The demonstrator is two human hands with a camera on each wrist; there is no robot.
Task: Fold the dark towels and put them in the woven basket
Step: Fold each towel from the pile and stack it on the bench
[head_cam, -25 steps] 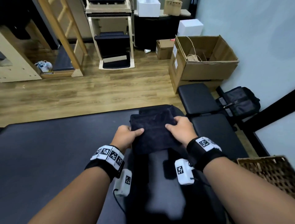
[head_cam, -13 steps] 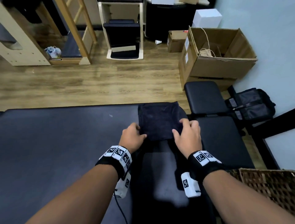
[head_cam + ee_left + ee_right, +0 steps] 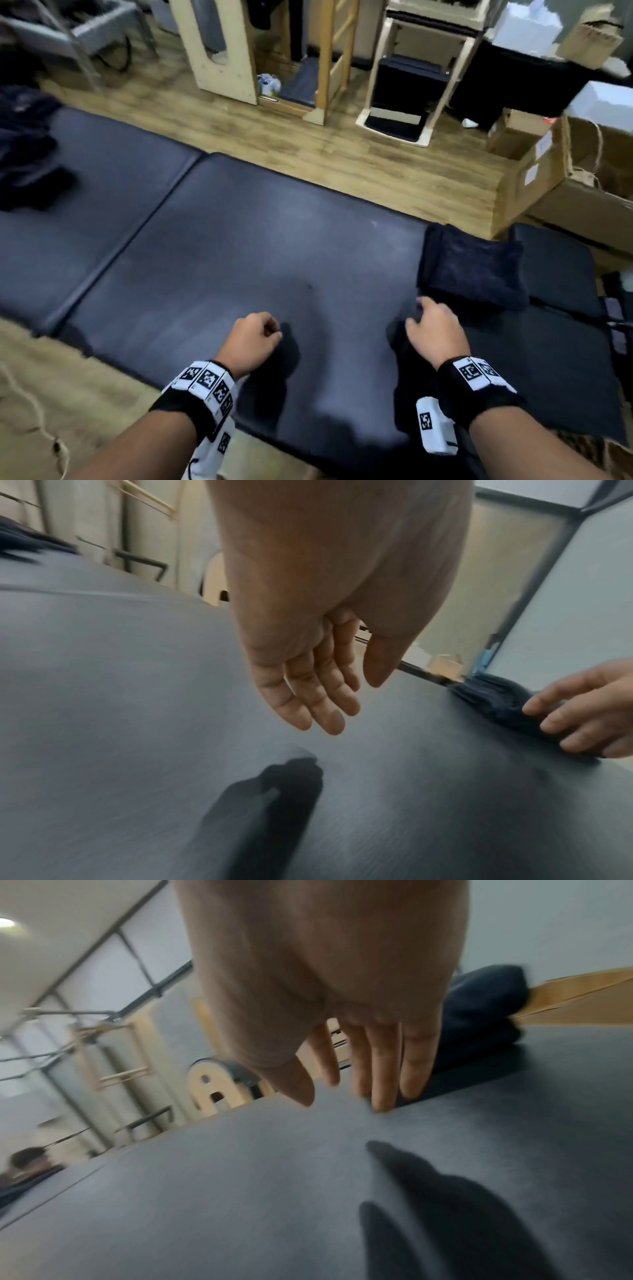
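Dark towels come in two lots here, and the padded table is the landmark for both: a loose heap of dark cloth lies at the table's far left end, well apart from the hands, while one folded towel sits squared at the table's right edge. The woven basket cannot be made out in these views. The step in hand, by my reading, is going for the next towel — the folded one looks finished. The left hand hangs above the middle of the table, empty, fingers loosely curled; the right hand is also empty, fingers spread and relaxed, just beside the folded towel's near edge. To do it well, take one towel only from the heap — by its corners — and lay it flat on the table's bare middle before creasing.
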